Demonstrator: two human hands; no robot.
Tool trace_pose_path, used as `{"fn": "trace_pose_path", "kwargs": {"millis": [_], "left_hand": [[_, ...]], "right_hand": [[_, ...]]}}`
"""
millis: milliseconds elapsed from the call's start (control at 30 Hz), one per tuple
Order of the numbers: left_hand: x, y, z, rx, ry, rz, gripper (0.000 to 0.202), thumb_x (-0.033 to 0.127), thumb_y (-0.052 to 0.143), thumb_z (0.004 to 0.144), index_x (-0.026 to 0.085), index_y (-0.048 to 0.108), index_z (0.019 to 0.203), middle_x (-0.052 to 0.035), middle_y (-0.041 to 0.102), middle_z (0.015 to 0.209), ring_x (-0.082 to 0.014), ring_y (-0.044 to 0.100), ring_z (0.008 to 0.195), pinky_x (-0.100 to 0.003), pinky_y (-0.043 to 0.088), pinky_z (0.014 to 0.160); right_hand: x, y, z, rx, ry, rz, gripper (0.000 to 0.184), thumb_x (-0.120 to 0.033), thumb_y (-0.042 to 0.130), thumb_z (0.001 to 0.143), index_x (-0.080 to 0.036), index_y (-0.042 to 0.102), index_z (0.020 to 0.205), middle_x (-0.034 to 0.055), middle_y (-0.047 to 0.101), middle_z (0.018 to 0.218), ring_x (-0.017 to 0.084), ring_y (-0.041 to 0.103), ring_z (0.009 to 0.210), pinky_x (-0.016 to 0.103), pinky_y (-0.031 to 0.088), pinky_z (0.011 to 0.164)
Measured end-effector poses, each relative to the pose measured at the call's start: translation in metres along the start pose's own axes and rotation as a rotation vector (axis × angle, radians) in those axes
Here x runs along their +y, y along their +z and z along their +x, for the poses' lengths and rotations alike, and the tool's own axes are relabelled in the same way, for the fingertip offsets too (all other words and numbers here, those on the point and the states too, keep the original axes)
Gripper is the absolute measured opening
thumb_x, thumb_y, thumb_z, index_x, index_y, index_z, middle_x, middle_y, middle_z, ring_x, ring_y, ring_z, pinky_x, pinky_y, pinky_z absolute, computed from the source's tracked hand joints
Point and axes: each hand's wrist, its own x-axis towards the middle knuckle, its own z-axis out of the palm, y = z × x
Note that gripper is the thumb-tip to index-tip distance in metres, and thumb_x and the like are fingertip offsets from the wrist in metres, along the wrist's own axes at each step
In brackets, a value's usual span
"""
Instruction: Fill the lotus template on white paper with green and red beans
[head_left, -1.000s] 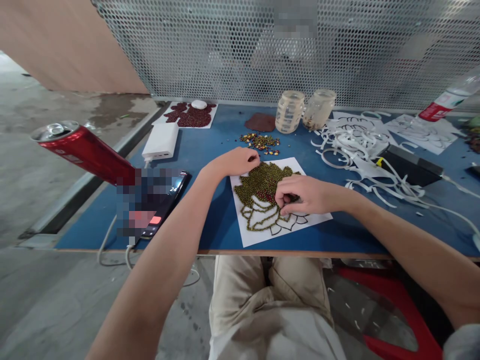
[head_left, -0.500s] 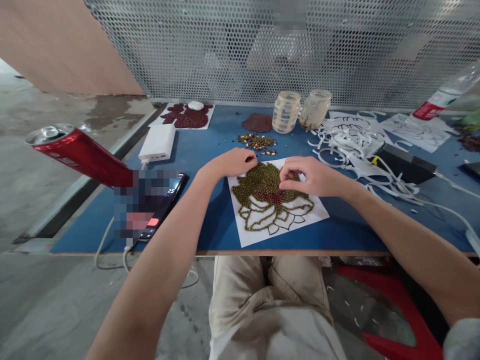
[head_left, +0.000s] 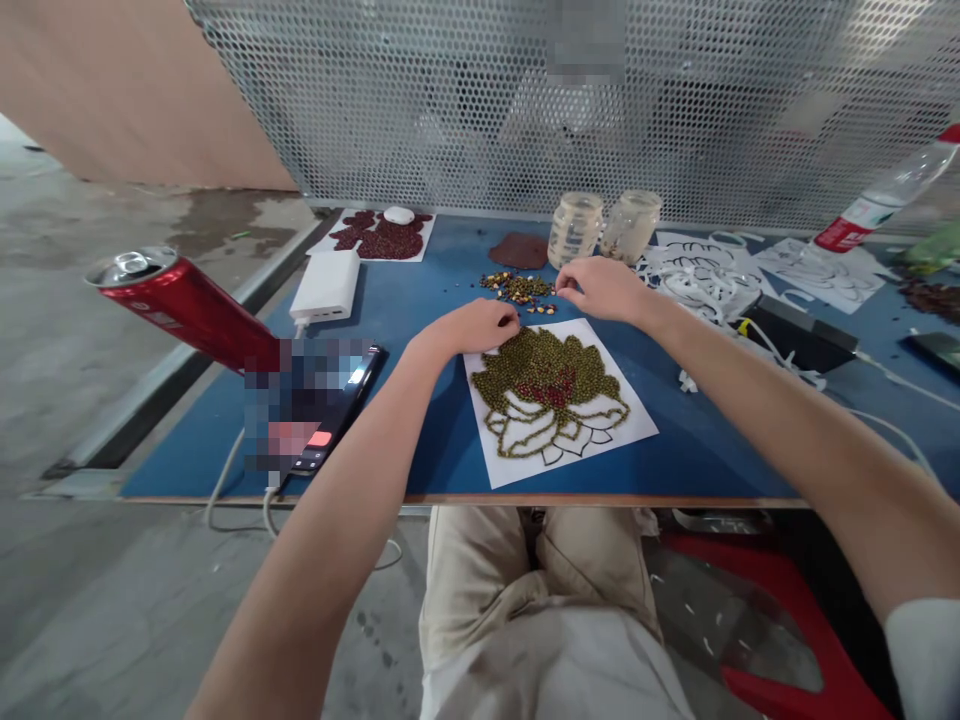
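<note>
A white sheet (head_left: pixel 637 425) lies on the blue table with a lotus-like picture (head_left: pixel 525 365) made of green beans, a dark red patch in its middle and bare outlined petals below. At its upper left corner rests my left hand (head_left: pixel 484 325), fingers curled; what they hold, if anything, is hidden. My right hand (head_left: pixel 604 288) is beyond the sheet, at the right edge of a loose pile of mixed beans (head_left: pixel 521 288), green, yellow and dark. Its thumb and fingertips are drawn together, and anything between them is too small to make out.
Two jars (head_left: pixel 575 230) and a brown flat piece (head_left: pixel 519 250) stand behind the pile. To the left are a red can (head_left: pixel 187 310), a phone (head_left: pixel 337 410), a white power bank (head_left: pixel 326 287) and a dark red bean picture (head_left: pixel 386 240). Paper strips (head_left: pixel 705 285) and a bottle (head_left: pixel 862 215) are right.
My right hand has moved from over the bean picture, away from me, to the edge of the loose bean pile. My left hand stays at the sheet's corner. The view has shifted slightly.
</note>
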Motion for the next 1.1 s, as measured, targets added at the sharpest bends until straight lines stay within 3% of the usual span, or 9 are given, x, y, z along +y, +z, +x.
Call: {"fn": "trace_pose_path", "kwargs": {"millis": [300,500,667,800,900,1100], "left_hand": [[0.0,0.0,0.0,0.01,0.001,-0.017,0.031,0.033,0.048,0.101,0.02,0.076,0.097,-0.0102,0.082,0.1,-0.0223,0.068,0.086,-0.037,0.046,0.08],[0.002,-0.001,-0.001,0.011,0.007,-0.002,0.033,0.034,0.049,0.101,0.02,0.078,0.1,-0.0106,0.083,0.107,-0.0232,0.069,0.09,-0.036,0.046,0.081],[0.003,-0.002,-0.001,0.004,-0.004,-0.002,0.031,0.034,0.048,0.102,0.02,0.075,0.099,-0.0086,0.081,0.098,-0.0209,0.066,0.083,-0.035,0.045,0.077],[0.0,-0.002,-0.001,0.014,0.008,-0.015,0.029,0.035,0.049,0.102,0.02,0.072,0.094,-0.0083,0.08,0.099,-0.0212,0.066,0.086,-0.035,0.045,0.079],[0.0,-0.001,-0.001,0.024,0.009,-0.029,0.029,0.037,0.048,0.102,0.021,0.07,0.09,-0.0075,0.08,0.1,-0.0214,0.067,0.088,-0.034,0.045,0.08],[0.0,0.0,-0.002,0.016,-0.005,-0.046,0.026,0.036,0.049,0.099,0.022,0.068,0.087,-0.006,0.077,0.091,-0.0209,0.064,0.08,-0.036,0.044,0.076]], "right_hand": [[-0.006,0.016,0.03,-0.07,0.029,-0.076,0.025,-0.032,0.065,0.101,-0.019,0.084,0.108,0.0154,0.081,0.106,0.03,0.072,0.096,0.043,0.05,0.082],[-0.01,0.009,0.027,-0.052,0.004,-0.05,0.023,-0.027,0.061,0.099,-0.016,0.08,0.103,0.0176,0.08,0.102,0.03,0.069,0.092,0.044,0.048,0.083],[-0.028,-0.016,-0.015,0.01,-0.176,0.274,0.018,-0.033,0.065,0.095,-0.019,0.076,0.098,0.0093,0.077,0.096,0.022,0.064,0.085,0.037,0.045,0.08],[-0.054,-0.032,-0.067,-0.184,-0.344,0.504,0.017,-0.036,0.067,0.098,-0.021,0.074,0.092,0.005,0.075,0.092,0.018,0.061,0.08,0.034,0.045,0.077],[-0.069,-0.034,-0.099,-0.268,-0.446,0.518,0.018,-0.036,0.067,0.103,-0.023,0.074,0.093,0.0029,0.073,0.089,0.018,0.06,0.079,0.034,0.044,0.077],[-0.075,-0.022,-0.123,-0.234,-0.587,0.395,0.021,-0.03,0.062,0.109,-0.022,0.075,0.094,0.0027,0.072,0.085,0.019,0.058,0.079,0.036,0.043,0.08]]}}
